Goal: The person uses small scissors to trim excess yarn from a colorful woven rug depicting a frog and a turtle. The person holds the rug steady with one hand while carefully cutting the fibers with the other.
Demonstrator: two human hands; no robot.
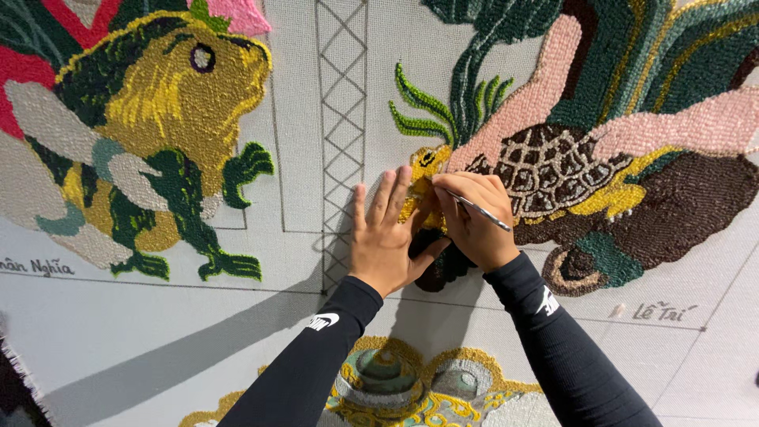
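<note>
Nearest the camera: two forearms in black sleeves reach up onto a pale grey woven backing cloth (142,316), w/ a partly seen tufted gold-and-teal ornament (395,387) at the bottom edge between them.

Left hand (387,237): flat on the cloth, fingers extended and spread, pointing up and slightly right, thumb angled toward the right hand. Holds nothing; presses the fabric just left of the work spot.

Right hand (474,221): closed in a pinch grip on a thin silver metal tool (484,212). Tool long axis runs upper-left to lower-right; the free end points lower-right past the knuckles, the working end is hidden under the fingers approx. at the yellow tufted head (427,162) of the turtle figure.

Beyond the hands: tufted turtle w/ brown-and-cream lattice shell (545,170), dark brown yarn patch (680,198), pink and green leaf shapes above. Far left, well apart: yellow-and-green tufted frog (170,103). A drawn lattice column (341,95) separates them.
</note>
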